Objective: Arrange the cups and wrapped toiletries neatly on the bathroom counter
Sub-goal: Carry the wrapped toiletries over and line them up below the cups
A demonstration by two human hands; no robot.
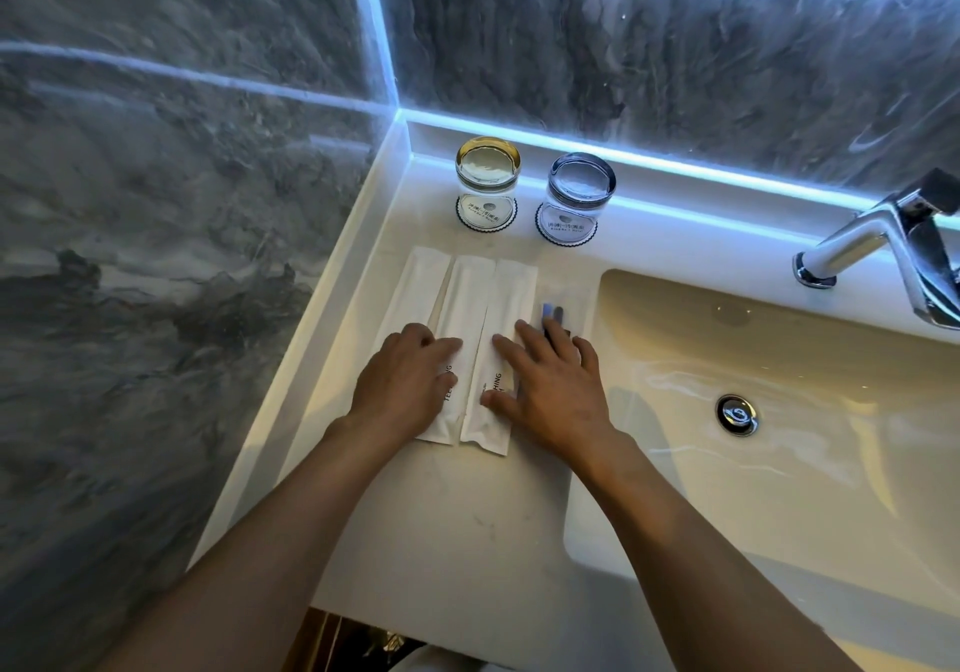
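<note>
Two upside-down glass cups stand on round paper coasters at the back of the white counter: a gold-tinted cup on the left, a blue-tinted cup on the right. In front of them three white wrapped toiletry packets lie side by side: left packet, middle packet, right packet. A clear-wrapped item with blue and dark handles lies just right of them. My left hand rests flat on the left and middle packets. My right hand lies flat, fingers spread, over the right packet and the clear-wrapped item.
A white sink basin with a chrome drain fills the right side. A chrome faucet stands at the back right. Grey marble walls close the left and back, with a lit strip along the back ledge.
</note>
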